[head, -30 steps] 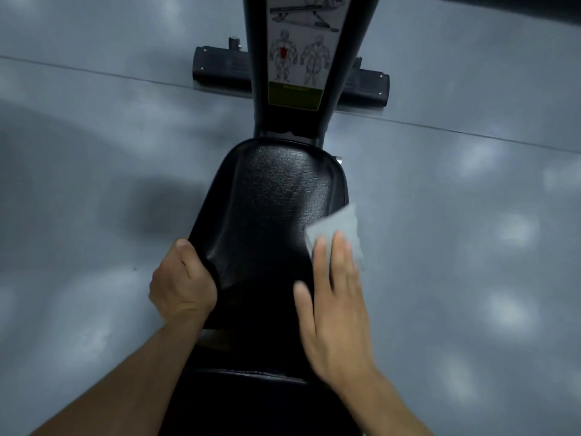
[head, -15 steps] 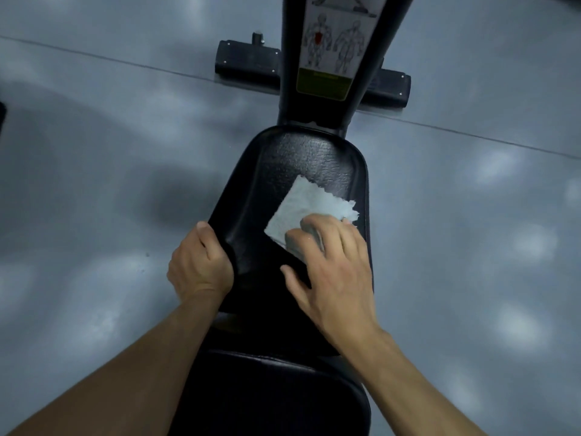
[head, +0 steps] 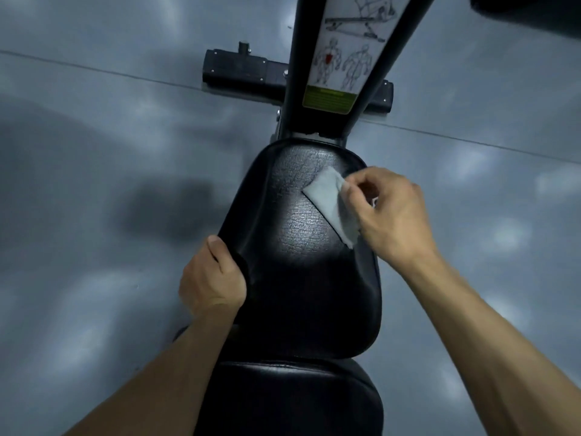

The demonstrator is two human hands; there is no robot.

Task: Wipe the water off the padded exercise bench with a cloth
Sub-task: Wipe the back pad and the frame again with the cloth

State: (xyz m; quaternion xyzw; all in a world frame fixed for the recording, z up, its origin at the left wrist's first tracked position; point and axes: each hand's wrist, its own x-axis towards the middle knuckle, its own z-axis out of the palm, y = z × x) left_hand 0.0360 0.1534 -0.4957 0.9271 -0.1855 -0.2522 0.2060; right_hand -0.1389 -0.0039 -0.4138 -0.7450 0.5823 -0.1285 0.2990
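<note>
Black padding fills the near view: a lower pad (head: pixel 292 401) at the bottom edge, then the seat (head: pixel 301 247), whose left rim the left hand (head: pixel 212 278) grips with curled fingers. Farther up, the right hand (head: pixel 390 212) pinches a pale cloth (head: pixel 330 202) that lies on the seat's upper right, seemingly partly lifted, though blur hides its edge. Beyond stand the frame with its label (head: pixel 342 67) and the grey floor (head: pixel 94 152).

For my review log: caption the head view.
Right hand pinches cloth on bench pad; left hand grips its edge.
</note>
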